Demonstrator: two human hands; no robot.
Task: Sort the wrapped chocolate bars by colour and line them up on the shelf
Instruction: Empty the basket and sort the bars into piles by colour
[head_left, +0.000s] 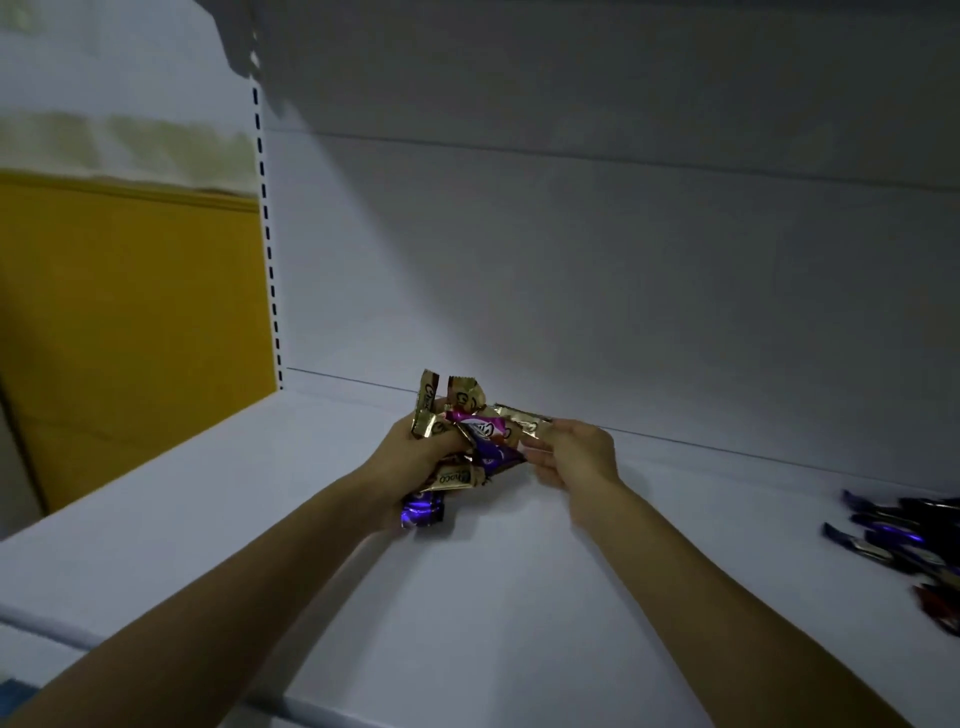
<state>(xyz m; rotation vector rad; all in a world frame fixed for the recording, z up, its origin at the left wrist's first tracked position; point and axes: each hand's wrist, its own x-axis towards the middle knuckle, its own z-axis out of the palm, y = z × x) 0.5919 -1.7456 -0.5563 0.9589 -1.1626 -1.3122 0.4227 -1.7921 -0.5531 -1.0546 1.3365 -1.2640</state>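
My left hand (415, 457) grips a bunch of wrapped chocolate bars (470, 441) above the white shelf (467, 597): gold wrappers stick up at the top, a pink one sits in the middle, purple ones hang below. My right hand (571, 452) pinches the end of one gold bar (519, 418) at the right side of the bunch. A heap of dark purple bars (904, 535) lies on the shelf at the far right, partly cut off by the frame edge.
The shelf's white back panel (571, 286) rises behind my hands. A slotted upright (267, 234) runs down the left side, with a yellow wall (130, 322) beyond it. The shelf's front edge (156, 654) runs along the lower left.
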